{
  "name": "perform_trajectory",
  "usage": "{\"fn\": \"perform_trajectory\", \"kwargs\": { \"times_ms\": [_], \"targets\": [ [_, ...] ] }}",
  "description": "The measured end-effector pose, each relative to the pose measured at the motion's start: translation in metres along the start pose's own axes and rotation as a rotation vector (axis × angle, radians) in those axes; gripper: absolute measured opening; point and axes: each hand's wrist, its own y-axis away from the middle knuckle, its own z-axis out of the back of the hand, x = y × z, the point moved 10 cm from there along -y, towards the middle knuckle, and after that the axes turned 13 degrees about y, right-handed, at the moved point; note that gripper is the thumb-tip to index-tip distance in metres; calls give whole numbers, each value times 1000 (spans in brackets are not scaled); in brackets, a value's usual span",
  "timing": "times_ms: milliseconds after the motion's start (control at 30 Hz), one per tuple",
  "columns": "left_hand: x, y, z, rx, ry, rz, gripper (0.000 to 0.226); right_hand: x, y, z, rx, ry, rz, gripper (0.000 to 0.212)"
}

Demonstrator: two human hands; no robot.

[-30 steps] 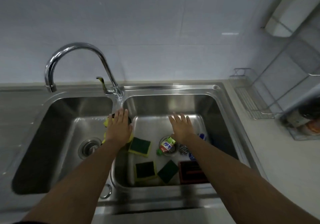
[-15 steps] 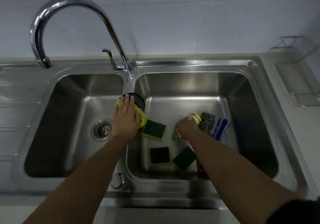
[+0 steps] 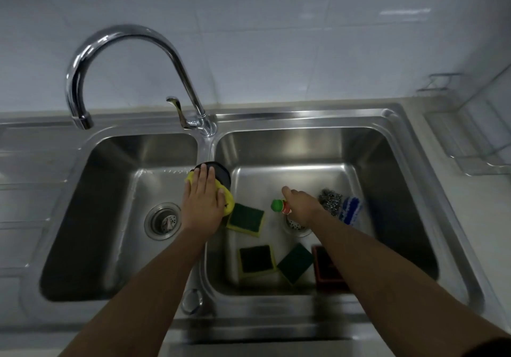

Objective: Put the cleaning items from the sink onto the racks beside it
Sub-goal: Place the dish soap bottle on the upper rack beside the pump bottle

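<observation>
While left hand (image 3: 202, 204) lies flat on yellow-black scrubber (image 3: 221, 179) at sink (image 3: 304, 119) divider, frame centre, fingers extended, nothing gripped; right hand (image 3: 302, 204) grip closed around green-capped bottle (image 3: 279, 206) above drain. Steel wool (image 3: 329, 199), blue cloth (image 3: 350, 209) just right. Three sponges (image 3: 245, 220) lower centre. Wire rack (image 3: 470, 146) on worktop, frame right.

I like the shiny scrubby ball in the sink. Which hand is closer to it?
The right hand. It is just left of the steel wool ball, gripping a green-capped bottle. The left hand is far off, resting on a yellow sponge at the basin divider.
</observation>
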Motion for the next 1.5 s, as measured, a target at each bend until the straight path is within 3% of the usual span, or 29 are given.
{"fn": "perform_trajectory", "kwargs": {
  "times_ms": [167,333,567,867,1000,1200,1400,1500],
  "targets": [
    [-4,-3,2,29,-67,25,73,-48,34,52,-184,-367,-227,45],
    [-79,-33,7,41,18,-95,63,-113,87,115,-371,-738,-420,55],
    [-242,-81,9,91,159,-317,60,-200,172,244,-708,-850,-534,49],
    [-403,-102,1,129,200,-596,62,-272,282,406,-1165,-914,-513,37],
    [-457,-113,-18,182,202,-704,64,-319,322,448,-1452,-929,-586,52],
    [-497,-130,-64,257,135,-761,65,-368,309,428,-1396,-755,-864,60],
    [-519,-144,-113,353,122,-717,75,-393,280,419,-1212,-574,-943,64],
    [-524,-137,-132,410,113,-724,67,-394,273,417,-1153,-512,-973,66]
  ]
}}
